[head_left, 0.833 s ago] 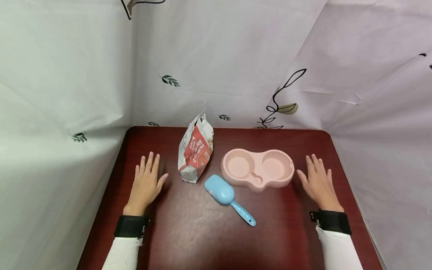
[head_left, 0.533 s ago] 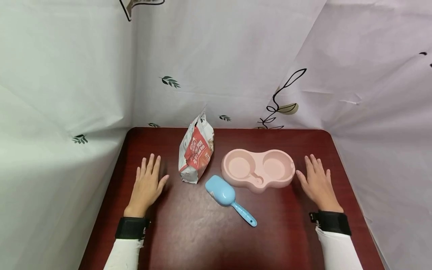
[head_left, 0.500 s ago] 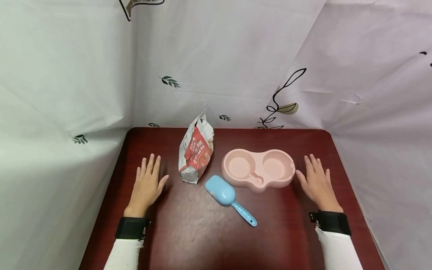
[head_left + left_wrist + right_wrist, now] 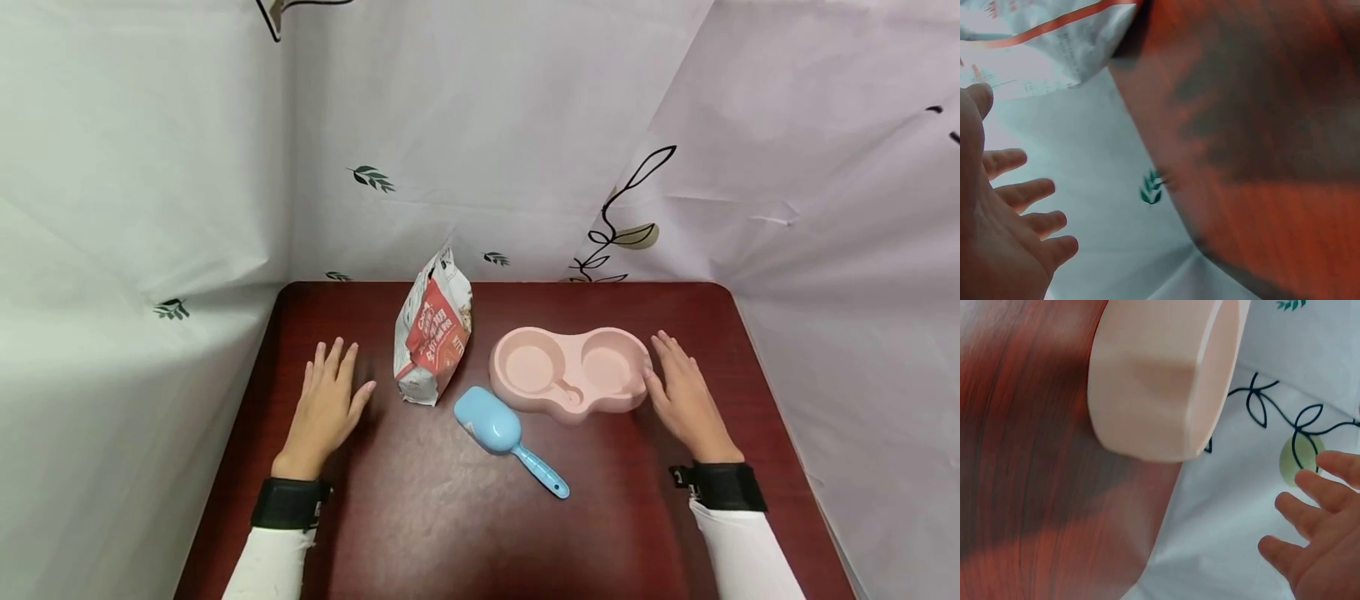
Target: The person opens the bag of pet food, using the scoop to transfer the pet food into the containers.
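In the head view my left hand (image 4: pixel 320 412) hovers above the table with fingers spread, left of a white and red food bag (image 4: pixel 435 333). The left wrist view shows a corner of the bag (image 4: pixel 1041 56) beyond the thumb. My right hand (image 4: pixel 688 398), fingers extended, is at the right end of a pink double bowl (image 4: pixel 572 375). Its thumb overlaps the bowl's rim; whether they touch I cannot tell. In the right wrist view the visible fingers (image 4: pixel 1304 512) stand apart from the bowl (image 4: pixel 1147 381). A blue scoop (image 4: pixel 491 422) lies between bag and bowl, rounded side up.
All of these stand on a dark red table (image 4: pixel 450 533) with rounded far corners. White cloth (image 4: pixel 480 125) printed with leaves hangs behind the table and along both sides. Each wrist wears a black band (image 4: pixel 287 503).
My right hand has moved left, from beside the pink double bowl to its right edge. The left hand, bag and scoop stay in place; the head view has shifted slightly.
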Available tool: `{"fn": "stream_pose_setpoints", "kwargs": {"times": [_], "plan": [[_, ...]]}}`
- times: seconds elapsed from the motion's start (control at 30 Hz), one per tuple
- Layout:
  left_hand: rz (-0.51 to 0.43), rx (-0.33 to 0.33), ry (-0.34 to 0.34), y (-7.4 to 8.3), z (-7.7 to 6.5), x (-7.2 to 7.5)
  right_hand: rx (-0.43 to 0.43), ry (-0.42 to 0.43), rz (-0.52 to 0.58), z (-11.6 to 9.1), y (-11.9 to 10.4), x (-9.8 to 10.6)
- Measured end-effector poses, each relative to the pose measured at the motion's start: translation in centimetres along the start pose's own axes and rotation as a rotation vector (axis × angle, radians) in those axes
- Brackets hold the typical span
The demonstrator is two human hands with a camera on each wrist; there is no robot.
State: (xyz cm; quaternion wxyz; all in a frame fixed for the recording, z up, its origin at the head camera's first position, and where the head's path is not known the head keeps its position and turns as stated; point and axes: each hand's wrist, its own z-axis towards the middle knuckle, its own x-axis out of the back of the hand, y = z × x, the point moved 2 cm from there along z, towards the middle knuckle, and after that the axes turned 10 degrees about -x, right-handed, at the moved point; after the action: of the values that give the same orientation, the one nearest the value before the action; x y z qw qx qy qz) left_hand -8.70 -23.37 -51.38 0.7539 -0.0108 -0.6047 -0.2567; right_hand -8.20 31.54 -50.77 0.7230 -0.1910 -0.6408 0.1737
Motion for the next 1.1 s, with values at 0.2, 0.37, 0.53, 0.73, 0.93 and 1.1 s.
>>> {"fn": "stream_pose_setpoints", "kwargs": {"times": [0.2,0.37,0.53,0.73,0.93,1.1], "plan": [[-0.016,-0.071,0.09,1.1,2.0,2.1,0.103,0.076,0.025,1.3,-1.8,0.0],[-0.015,-0.097,0.074,1.8,3.2,3.0,0.164,0.081,0.035,2.4,-3.5,0.0],[-0.009,-0.125,0.077,2.1,4.3,3.7,0.2,0.05,0.032,3.3,-5.0,0.0],[-0.025,-0.151,0.098,2.4,6.1,4.6,0.225,0.0,0.053,4.3,-7.2,-0.2],[-0.072,-0.203,0.104,2.9,8.2,5.4,0.274,-0.031,0.062,5.4,-10.3,-0.4],[-0.157,-0.182,0.066,3.0,10.4,6.1,0.337,-0.04,0.094,6.5,-12.9,-0.6]]}}
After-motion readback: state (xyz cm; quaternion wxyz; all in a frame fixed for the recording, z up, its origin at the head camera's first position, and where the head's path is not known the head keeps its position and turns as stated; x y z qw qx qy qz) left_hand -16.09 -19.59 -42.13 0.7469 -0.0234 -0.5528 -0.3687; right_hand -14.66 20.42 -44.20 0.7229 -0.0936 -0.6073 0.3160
